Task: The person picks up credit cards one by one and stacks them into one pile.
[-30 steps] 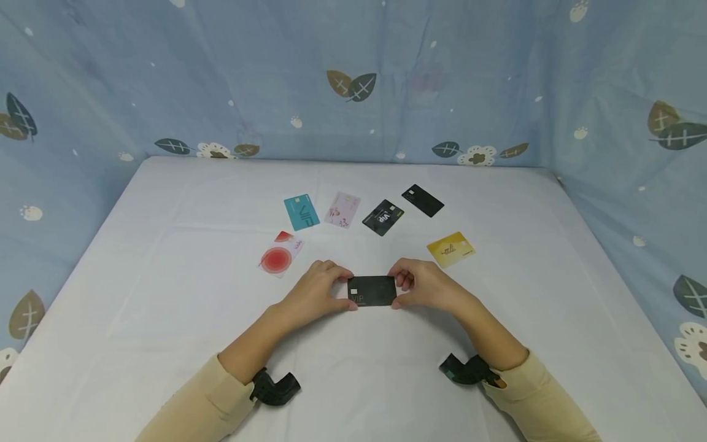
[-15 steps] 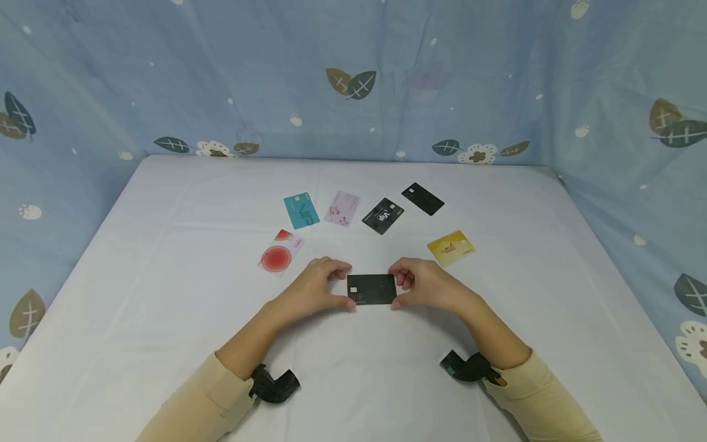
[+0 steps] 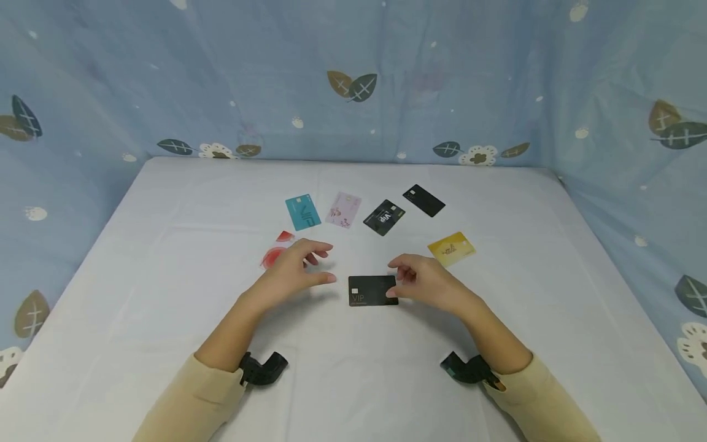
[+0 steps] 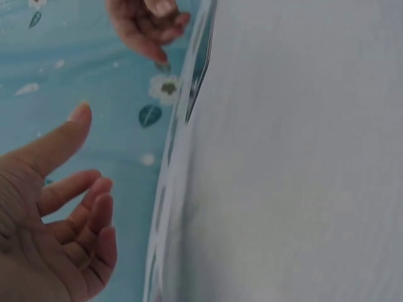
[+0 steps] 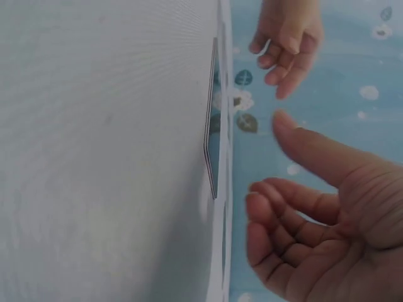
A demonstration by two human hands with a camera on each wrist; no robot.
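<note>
A black VIP card [image 3: 369,291] with a silver chip lies flat on the white tablecloth, seen almost edge-on in the right wrist view. Left of it, my left hand [image 3: 283,276] hovers with thumb and fingers apart and nothing between them. It covers part of the red and white card [image 3: 272,257]. My right hand [image 3: 429,283] hangs over the black card's right end, the thumb in front of its edge in the head view. In the right wrist view the right hand's fingers are loosely bent, apart from the card, and hold nothing.
Farther back on the table [image 3: 166,344] lie a teal card [image 3: 302,212], a pink card [image 3: 343,210], a black card with white lettering [image 3: 383,217] and a plain black card [image 3: 423,200]. A yellow card [image 3: 451,248] lies beyond my right hand. Blue patterned cloth [image 3: 265,73] surrounds the table.
My left hand has moved off the black VIP card, back and to the left. My right hand has let go and lifted slightly; the card has stayed about where it was.
</note>
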